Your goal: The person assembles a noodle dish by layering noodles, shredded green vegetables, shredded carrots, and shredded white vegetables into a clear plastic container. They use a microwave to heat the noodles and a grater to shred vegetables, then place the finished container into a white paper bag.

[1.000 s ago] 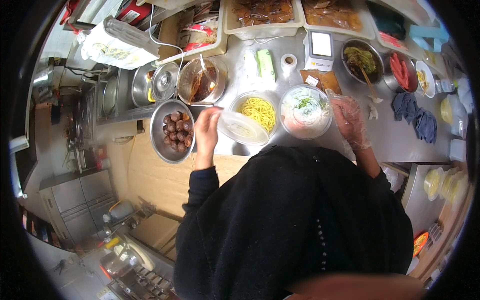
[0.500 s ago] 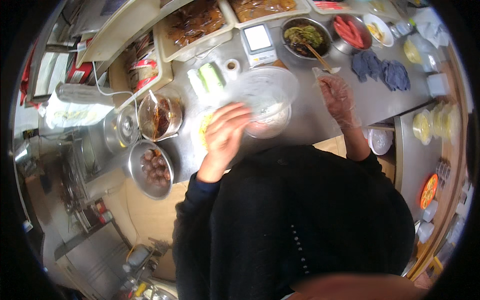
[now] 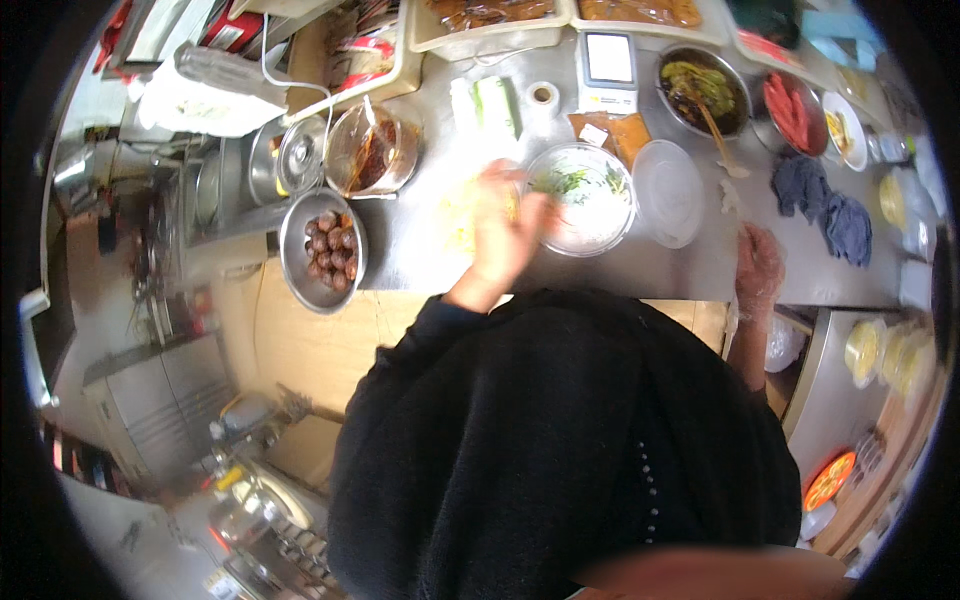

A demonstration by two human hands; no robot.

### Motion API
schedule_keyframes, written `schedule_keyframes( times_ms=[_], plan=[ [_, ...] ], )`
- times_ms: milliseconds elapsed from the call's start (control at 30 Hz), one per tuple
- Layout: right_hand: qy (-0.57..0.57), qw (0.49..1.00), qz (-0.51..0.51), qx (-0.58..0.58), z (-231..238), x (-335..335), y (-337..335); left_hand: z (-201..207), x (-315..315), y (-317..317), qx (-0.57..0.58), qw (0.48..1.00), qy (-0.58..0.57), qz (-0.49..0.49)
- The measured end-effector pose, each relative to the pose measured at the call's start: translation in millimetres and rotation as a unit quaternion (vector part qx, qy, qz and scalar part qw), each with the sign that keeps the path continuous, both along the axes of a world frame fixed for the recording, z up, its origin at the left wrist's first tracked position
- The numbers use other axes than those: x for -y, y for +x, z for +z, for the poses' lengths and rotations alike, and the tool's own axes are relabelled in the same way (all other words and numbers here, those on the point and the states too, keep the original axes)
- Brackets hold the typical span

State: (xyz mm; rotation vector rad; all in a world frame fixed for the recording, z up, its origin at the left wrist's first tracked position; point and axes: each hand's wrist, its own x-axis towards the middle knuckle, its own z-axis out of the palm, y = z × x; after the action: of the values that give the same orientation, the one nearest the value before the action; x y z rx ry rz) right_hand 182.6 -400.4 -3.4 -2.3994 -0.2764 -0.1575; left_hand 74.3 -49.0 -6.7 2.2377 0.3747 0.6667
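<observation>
A round clear tub (image 3: 582, 235) holds white and green food on the steel counter. Close at its left side is my bare left hand (image 3: 505, 230), blurred, its thumb and fingers apart and nothing visible in them. The round translucent lid (image 3: 669, 194) lies on the counter against the tub's right side. My right hand (image 3: 760, 262) wears a thin clear glove and hangs low by the counter's front edge, fingers loosely bent, with nothing seen in it. Yellow shreds (image 3: 458, 225) lie partly behind my left hand.
Meatballs fill a steel bowl (image 3: 325, 295) at the left, below a pot of dark red sauce (image 3: 400, 180). A scale (image 3: 606, 95), a tape roll (image 3: 541, 97) and a brown packet (image 3: 630, 137) are behind the tub. Blue cloths (image 3: 845, 228) and a chopsticks bowl (image 3: 745, 125) sit right.
My left hand has let go of the lid, which was held over the tub and now lies to its right. The gloved right hand has dropped toward the counter's edge. The view has shifted.
</observation>
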Motion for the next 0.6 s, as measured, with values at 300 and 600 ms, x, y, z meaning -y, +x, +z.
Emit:
schedule_keyframes(
  times_ms=[300, 600],
  plan=[
    [0.054, 0.974, 0.217, 0.03, -12, -71, 37, -79, -79, -122, -0.248, 0.858, -0.375, 0.247],
    [0.021, 0.919, 0.385, 0.078, 28, -175, 0, -77, -40, -214, 0.032, 0.688, -0.699, 0.191]
  ],
)
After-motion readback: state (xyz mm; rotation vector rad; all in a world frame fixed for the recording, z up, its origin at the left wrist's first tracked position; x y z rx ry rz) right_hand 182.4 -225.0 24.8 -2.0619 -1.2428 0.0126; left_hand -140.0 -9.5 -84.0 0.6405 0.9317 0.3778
